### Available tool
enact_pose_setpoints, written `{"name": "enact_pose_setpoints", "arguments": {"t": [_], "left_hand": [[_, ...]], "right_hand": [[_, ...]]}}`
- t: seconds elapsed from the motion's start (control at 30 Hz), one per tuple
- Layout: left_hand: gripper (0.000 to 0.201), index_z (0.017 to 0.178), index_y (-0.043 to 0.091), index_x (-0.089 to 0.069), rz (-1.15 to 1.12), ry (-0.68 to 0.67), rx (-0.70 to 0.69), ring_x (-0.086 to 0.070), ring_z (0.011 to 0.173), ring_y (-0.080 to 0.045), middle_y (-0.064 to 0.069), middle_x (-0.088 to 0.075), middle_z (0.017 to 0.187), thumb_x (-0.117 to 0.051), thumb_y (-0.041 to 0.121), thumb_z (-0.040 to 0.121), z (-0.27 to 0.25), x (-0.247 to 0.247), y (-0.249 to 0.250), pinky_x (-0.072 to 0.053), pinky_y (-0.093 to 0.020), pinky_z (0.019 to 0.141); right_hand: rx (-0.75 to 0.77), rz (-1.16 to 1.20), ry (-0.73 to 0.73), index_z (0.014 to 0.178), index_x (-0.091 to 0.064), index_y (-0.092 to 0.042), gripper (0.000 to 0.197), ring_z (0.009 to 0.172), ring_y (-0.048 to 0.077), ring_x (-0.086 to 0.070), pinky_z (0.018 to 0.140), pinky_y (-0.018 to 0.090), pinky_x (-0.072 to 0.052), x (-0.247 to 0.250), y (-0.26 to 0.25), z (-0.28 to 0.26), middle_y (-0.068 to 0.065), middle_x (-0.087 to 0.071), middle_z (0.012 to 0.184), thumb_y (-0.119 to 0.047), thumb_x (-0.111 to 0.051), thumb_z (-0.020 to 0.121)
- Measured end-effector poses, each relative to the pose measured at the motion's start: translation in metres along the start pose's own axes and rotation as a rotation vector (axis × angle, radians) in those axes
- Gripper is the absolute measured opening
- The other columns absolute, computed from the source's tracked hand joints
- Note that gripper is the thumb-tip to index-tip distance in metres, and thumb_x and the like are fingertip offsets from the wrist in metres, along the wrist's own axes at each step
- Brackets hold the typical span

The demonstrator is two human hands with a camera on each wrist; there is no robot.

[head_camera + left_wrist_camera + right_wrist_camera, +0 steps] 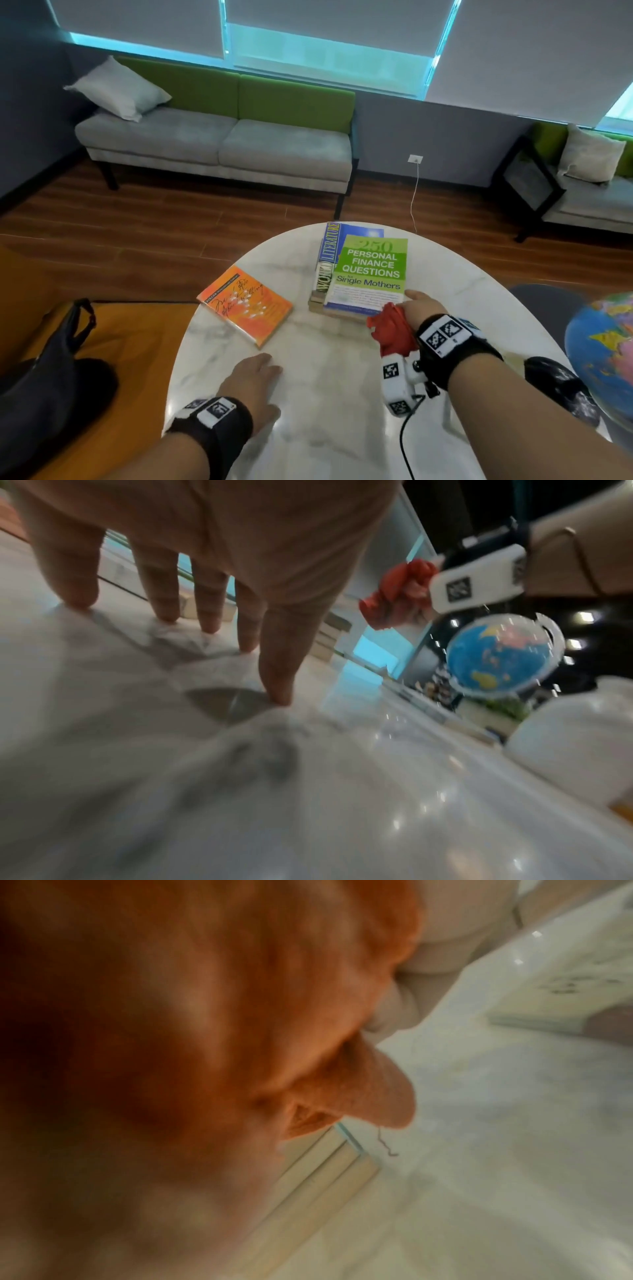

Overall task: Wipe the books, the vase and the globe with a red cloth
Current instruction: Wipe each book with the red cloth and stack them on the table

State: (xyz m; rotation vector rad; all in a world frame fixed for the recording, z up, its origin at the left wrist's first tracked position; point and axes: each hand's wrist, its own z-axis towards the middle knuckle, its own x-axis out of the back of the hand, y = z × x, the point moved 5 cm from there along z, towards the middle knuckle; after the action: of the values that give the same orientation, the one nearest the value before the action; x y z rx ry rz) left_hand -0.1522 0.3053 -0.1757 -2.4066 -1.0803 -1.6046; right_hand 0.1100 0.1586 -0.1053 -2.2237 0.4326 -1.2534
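Observation:
A stack of books topped by a green book (371, 270) stands at the far middle of the white marble table (325, 394). An orange book (246, 306) lies alone to its left. My right hand (416, 301) holds a bunched red cloth (390, 329) against the near right corner of the stack; the cloth (171, 1042) fills the right wrist view. My left hand (263, 368) rests on the bare table with straight fingers (274, 674), holding nothing. The blue globe (603, 342) stands at the table's right edge. A white rounded object (575, 737), perhaps the vase, shows blurred.
A grey and green sofa (219, 144) stands beyond the table, with another seat (582, 192) at the far right. A dark bag (51, 377) lies on an orange seat to my left. A black cable (406, 442) hangs from my right wrist camera.

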Motion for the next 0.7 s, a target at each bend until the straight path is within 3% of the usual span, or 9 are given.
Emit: {"name": "enact_pose_setpoints", "arguments": {"t": [0.1,0.2,0.37,0.5,0.7], "left_hand": [[0.085,0.152,0.03,-0.009,0.111,-0.052,-0.026,-0.002,0.147,-0.022,0.003,0.003,0.161,-0.062,0.043,0.086,-0.001,-0.004,-0.002,-0.012,-0.032,0.119],[0.088,0.152,0.028,-0.006,0.165,-0.051,-0.053,0.0,0.147,-0.022,0.002,0.005,0.161,-0.062,0.045,0.086,-0.001,-0.001,0.001,-0.009,-0.031,0.119],[0.087,0.153,0.027,-0.005,0.183,-0.053,-0.08,0.001,0.147,-0.022,0.001,0.005,0.161,-0.061,0.045,0.087,-0.003,0.004,0.004,-0.007,-0.03,0.118],[0.087,0.153,0.026,-0.005,0.19,-0.057,-0.091,0.0,0.147,-0.022,0.0,0.005,0.161,-0.06,0.045,0.088,-0.004,0.007,0.007,-0.007,-0.029,0.118],[0.088,0.153,0.026,-0.004,0.177,-0.061,-0.092,0.0,0.147,-0.022,0.0,0.005,0.161,-0.06,0.045,0.087,-0.003,0.008,0.009,-0.007,-0.03,0.118]], "right_hand": [[0.014,0.038,0.049,0.138,-0.048,-0.019,0.047,0.114,0.025,-0.056,0.082,0.02,-0.039,0.002,-0.014,0.01,0.008,-0.059,0.13,-0.008,-0.053,0.093],[0.015,0.04,0.031,0.14,-0.045,-0.022,0.049,0.11,0.023,-0.058,0.078,0.019,-0.039,-0.005,-0.023,0.023,0.006,-0.06,0.129,-0.008,-0.051,0.093],[0.032,0.066,0.042,0.134,-0.052,-0.023,0.047,0.093,0.024,-0.06,0.085,0.025,-0.045,-0.017,-0.027,0.032,0.008,-0.065,0.11,-0.002,-0.043,0.093],[0.059,-0.024,0.034,0.135,-0.049,-0.03,0.05,0.099,0.028,-0.062,0.093,0.034,-0.049,-0.019,-0.032,0.04,0.007,-0.065,0.118,-0.008,-0.044,0.09],[0.008,0.014,0.032,0.141,-0.043,-0.03,0.055,0.102,0.027,-0.062,0.095,0.033,-0.048,-0.024,-0.031,0.051,0.007,-0.064,0.121,-0.01,-0.046,0.09]]}}
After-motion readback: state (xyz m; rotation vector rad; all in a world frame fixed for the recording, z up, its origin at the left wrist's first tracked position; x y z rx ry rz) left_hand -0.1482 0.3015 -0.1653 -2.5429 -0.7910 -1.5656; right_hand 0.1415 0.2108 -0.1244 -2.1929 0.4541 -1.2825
